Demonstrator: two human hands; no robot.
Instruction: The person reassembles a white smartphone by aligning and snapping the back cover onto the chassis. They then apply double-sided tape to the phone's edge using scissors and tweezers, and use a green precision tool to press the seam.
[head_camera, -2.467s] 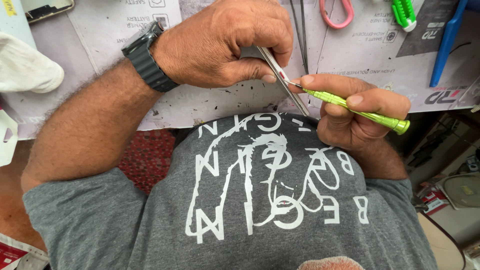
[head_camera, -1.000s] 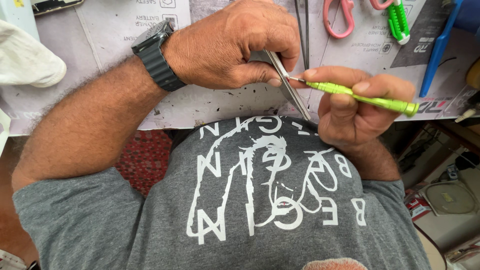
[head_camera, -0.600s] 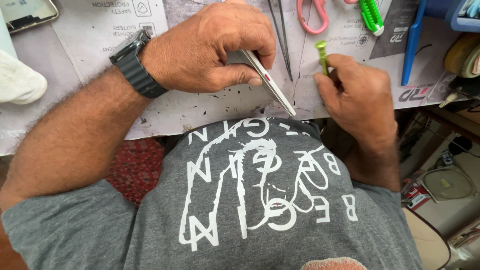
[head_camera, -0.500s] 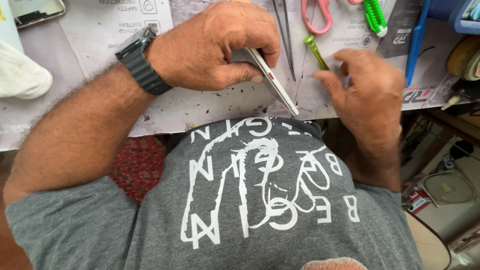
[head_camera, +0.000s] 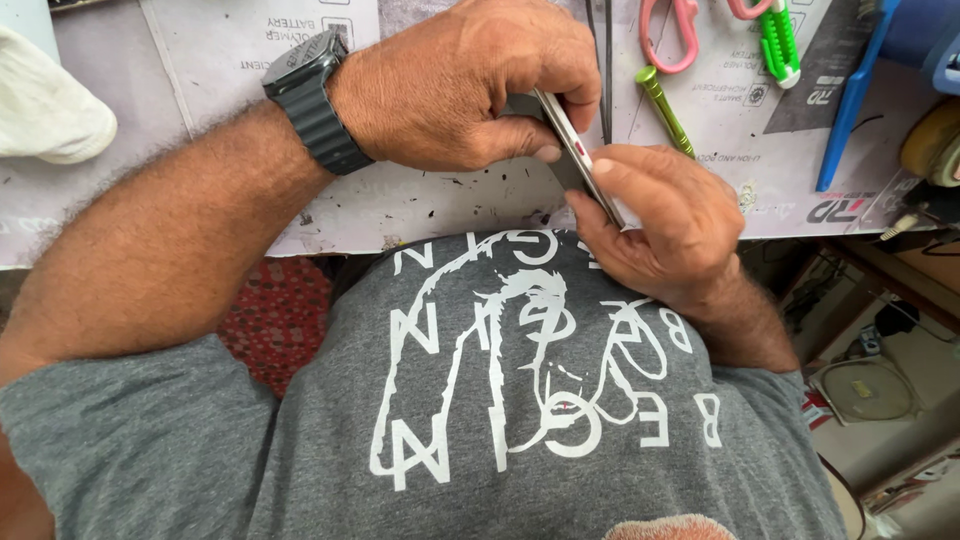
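My left hand, with a dark watch on its wrist, grips a thin phone held on edge near the front of the workbench. My right hand closes its fingers on the lower end of that same phone. A green screwdriver lies loose on the mat just beyond my right hand, apart from it.
A pale work mat covers the bench. Pink-handled scissors, a green tool, a blue tool and slim tweezers lie at the back right. A white cloth sits at the left.
My right hand has laid the green screwdriver down on the mat and come back to take hold of the phone. My left hand has kept its grip.
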